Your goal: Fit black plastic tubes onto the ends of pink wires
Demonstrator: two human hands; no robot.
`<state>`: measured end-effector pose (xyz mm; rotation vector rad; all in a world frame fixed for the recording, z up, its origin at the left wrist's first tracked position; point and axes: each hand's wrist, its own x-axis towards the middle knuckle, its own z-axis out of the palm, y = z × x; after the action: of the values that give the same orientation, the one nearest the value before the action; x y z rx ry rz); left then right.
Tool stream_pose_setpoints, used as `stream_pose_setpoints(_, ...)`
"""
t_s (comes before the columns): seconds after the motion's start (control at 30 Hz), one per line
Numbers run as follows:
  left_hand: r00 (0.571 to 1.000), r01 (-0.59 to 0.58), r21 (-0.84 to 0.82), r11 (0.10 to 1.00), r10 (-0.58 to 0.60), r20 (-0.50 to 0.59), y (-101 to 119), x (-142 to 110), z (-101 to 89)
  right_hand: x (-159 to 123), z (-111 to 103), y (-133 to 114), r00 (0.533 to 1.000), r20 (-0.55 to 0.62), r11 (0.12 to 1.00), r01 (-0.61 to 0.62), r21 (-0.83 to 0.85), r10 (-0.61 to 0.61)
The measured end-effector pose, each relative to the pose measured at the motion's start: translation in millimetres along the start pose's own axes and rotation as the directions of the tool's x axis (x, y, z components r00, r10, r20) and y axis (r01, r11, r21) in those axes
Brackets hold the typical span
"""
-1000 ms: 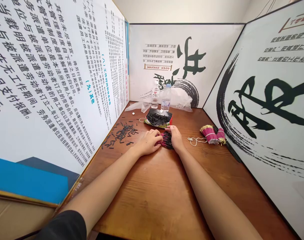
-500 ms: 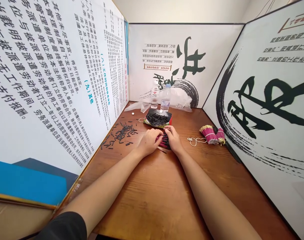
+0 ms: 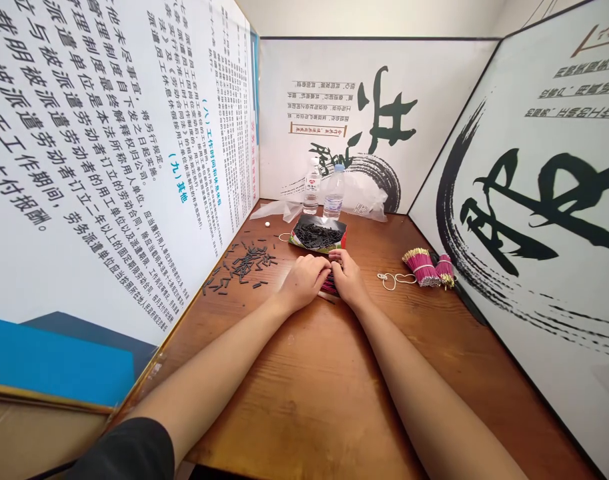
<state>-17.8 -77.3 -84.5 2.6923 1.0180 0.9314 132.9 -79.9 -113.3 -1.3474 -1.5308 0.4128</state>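
Note:
My left hand point(image 3: 304, 283) is closed, its thumb and index finger pinched together above a row of thin pink wires with black parts point(image 3: 329, 285) on the table. My right hand point(image 3: 349, 277) is closed too, its thumb and fingertips meeting those of the left. Whatever the two pinches hold is too small and covered to make out. Much of the wire row lies hidden under the fingers. Just beyond the hands is an open box point(image 3: 296, 241) filled with small black tubes point(image 3: 318, 235).
Loose black tubes point(image 3: 249, 261) are scattered left of the hands. To the right lie banded bundles of pink wires point(image 3: 424, 268) and a looped white cord point(image 3: 395, 280). Two water bottles point(image 3: 311, 190) and clear plastic bags point(image 3: 367, 197) stand against the back panel point(image 3: 434, 100).
My fingertips have come together over the pink wires, where a gap showed between the hands before. More of the row is covered now. The camera view has shifted slightly.

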Motion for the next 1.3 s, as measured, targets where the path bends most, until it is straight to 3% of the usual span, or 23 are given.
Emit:
stream_pose_setpoints(0.37,0.999,0.013,0.013,1.0,-0.013,0.036,-1.3,0.2,1.4,-0.3,-0.5,0.8,1.0,-0.006,0.996,0.021,-0.085,-0.022)
stream_pose_setpoints(0.8,0.997,0.066,-0.025,0.997,-0.065,0.039,0.0,-0.8,1.3,0.1,-1.5,0.6,0.999,-0.027,0.999,-0.038,-0.004,0.038)
stream_pose_setpoints(0.93,0.996,0.075,-0.028,0.997,-0.074,0.053,-2.0,-0.4,1.7,2.6,-2.9,1.5,0.988,-0.087,0.988,-0.118,0.102,0.127)
stream_pose_setpoints(1.07,0.995,0.079,-0.029,0.996,-0.077,0.064,-2.4,0.7,2.8,6.5,-4.0,4.9,0.947,-0.2,0.952,-0.207,0.224,0.252)
stream_pose_setpoints(1.3,0.997,0.033,-0.003,0.999,-0.033,0.064,-0.3,1.5,2.0,7.6,-4.5,5.7,0.938,-0.217,0.945,-0.216,0.244,0.271)
